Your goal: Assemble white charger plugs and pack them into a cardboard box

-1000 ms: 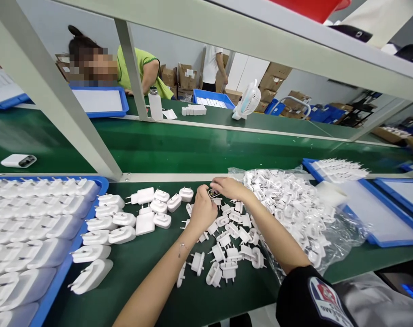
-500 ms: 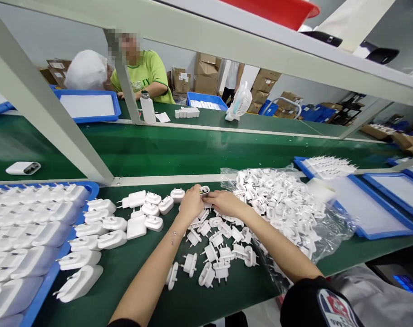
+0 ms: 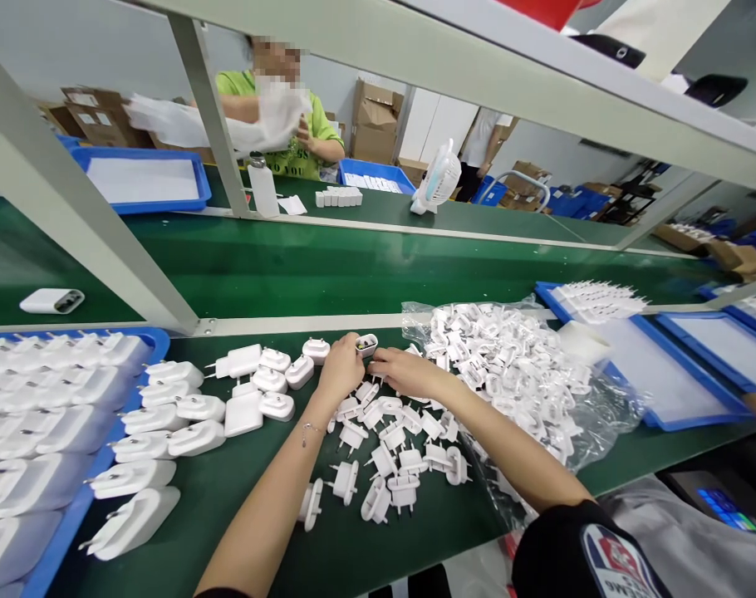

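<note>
My left hand [image 3: 341, 368] is closed round a small white charger body [image 3: 366, 343], its open end facing up, at the far edge of the green bench. My right hand [image 3: 401, 370] lies just to its right with fingers curled, pinching over the scattered white plug pieces [image 3: 396, 453]; what it holds, if anything, is hidden. Finished white chargers [image 3: 253, 390] lie in loose rows left of my left hand. A clear plastic bag [image 3: 521, 374] heaped with more plug pieces sits to the right of my right hand.
A blue tray [image 3: 72, 519] full of white chargers fills the left. Blue trays [image 3: 683, 390] with white liners sit right. Beyond a metal rail runs a green conveyor [image 3: 353, 266] carrying one charger [image 3: 52, 301]. A person in green handles white material across it, near a small fan [image 3: 439, 177].
Both hands shifted slightly left and stayed together over the charger body; the view swung a little. The person opposite straightened up and lifted white material.
</note>
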A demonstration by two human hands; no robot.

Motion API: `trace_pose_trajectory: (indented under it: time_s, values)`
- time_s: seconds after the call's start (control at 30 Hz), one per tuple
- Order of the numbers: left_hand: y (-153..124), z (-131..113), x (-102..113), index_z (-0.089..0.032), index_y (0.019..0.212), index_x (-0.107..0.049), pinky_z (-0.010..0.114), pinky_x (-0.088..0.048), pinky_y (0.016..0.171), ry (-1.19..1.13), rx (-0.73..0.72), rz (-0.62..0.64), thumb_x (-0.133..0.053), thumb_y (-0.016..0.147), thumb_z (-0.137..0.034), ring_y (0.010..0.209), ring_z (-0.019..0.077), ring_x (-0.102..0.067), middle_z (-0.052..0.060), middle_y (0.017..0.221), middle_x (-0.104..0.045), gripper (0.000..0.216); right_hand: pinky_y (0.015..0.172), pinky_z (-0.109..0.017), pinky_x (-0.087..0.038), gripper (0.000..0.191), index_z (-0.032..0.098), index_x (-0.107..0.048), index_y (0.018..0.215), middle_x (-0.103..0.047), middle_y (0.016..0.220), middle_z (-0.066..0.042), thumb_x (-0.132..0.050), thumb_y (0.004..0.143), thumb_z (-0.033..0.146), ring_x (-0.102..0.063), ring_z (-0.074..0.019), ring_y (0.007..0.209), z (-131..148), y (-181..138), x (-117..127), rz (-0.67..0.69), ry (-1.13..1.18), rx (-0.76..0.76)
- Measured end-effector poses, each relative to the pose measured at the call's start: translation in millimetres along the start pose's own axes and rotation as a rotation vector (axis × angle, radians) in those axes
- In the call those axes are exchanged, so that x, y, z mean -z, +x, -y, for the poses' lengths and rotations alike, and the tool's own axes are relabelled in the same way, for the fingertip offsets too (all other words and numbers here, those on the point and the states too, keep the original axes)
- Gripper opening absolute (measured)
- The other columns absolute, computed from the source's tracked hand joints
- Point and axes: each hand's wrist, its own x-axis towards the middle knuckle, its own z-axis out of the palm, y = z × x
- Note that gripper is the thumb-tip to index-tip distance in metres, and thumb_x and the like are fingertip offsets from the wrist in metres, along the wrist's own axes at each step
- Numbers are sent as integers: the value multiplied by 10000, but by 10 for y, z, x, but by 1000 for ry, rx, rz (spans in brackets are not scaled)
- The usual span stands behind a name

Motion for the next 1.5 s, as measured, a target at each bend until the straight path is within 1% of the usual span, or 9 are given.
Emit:
trace_pose_trajectory:
  time_s: [0.1, 0.2, 0.37, 0.47, 0.73, 0.93, 1.13, 1.33, 1.5]
  values:
    - [-5, 2, -5, -136, 1019, -495, 341, -403, 804, 1, 5, -2, -424, 797, -73, 942, 260, -541, 121, 961, -603, 241, 636, -298, -463, 271, 133, -556, 1029, -523, 1127, -125, -467, 795, 30, -563, -182, 787, -4, -34, -2, 22, -29, -81]
    - [-10, 9, -4, -141, 1016, -501, 341, -403, 799, 0, 12, -1, -435, 792, -74, 940, 261, -540, 118, 955, -606, 243, 660, -300, -469, 294, 134, -563, 1037, -547, 1070, -112, -492, 776, 18, -578, -169, 757, -61, -105, 45, -8, 44, -155]
    - [-7, 20, 15, -175, 1045, -505, 344, -407, 809, -9, 14, 18, -454, 800, -101, 970, 258, -531, 94, 999, -617, 261, 741, -293, -478, 152, 177, -639, 941, -628, 972, -66, -541, 826, 173, -597, -183, 889, -178, -54, 172, -444, 481, -285]
    - [0, 17, 31, -184, 1065, -504, 352, -412, 807, 1, 16, 33, -462, 809, -130, 981, 265, -528, 90, 1002, -620, 266, 756, -290, -489, 130, 185, -664, 885, -673, 957, -51, -587, 786, 218, -617, -189, 906, -215, 145, 130, -574, 721, -355]
    - [6, 6, 36, -145, 1054, -528, 362, -414, 844, 32, 13, 46, -433, 823, -134, 1013, 272, -526, 114, 1029, -615, 249, 886, -318, -464, 195, 159, -661, 944, -686, 1008, -57, -572, 792, 241, -628, -182, 951, -268, 403, -121, -480, 998, -266]
    - [1, -10, 26, -138, 1089, -519, 377, -415, 853, 43, 5, 39, -418, 814, -109, 1027, 286, -517, 123, 1082, -608, 294, 834, -279, -448, 163, 165, -653, 933, -683, 958, -43, -547, 814, 201, -617, -161, 886, -283, 349, -20, -432, 772, -229]
    - [8, -24, 30, -144, 1016, -531, 389, -426, 824, 61, 2, 42, -431, 803, -103, 986, 295, -525, 127, 1007, -610, 239, 689, -235, -432, 157, 148, -639, 922, -665, 876, -36, -537, 831, 225, -588, -134, 737, -311, 351, -16, -426, 724, -240]
    - [1, -19, 31, -143, 1054, -525, 409, -426, 858, 50, -5, 35, -421, 804, -98, 1006, 301, -521, 127, 1040, -608, 275, 680, -235, -382, 143, 182, -652, 915, -674, 838, -21, -531, 842, 209, -582, -145, 747, -273, 321, 90, -359, 494, -253]
    - [-23, 17, 39, -188, 1100, -498, 345, -459, 848, -276, -27, 7, -425, 814, -119, 978, 220, -575, 70, 1063, -621, 303, 601, -225, -321, 65, 192, -636, 828, -661, 799, -14, -584, 792, 206, -573, -164, 743, -262, 340, 218, -208, 363, -338]
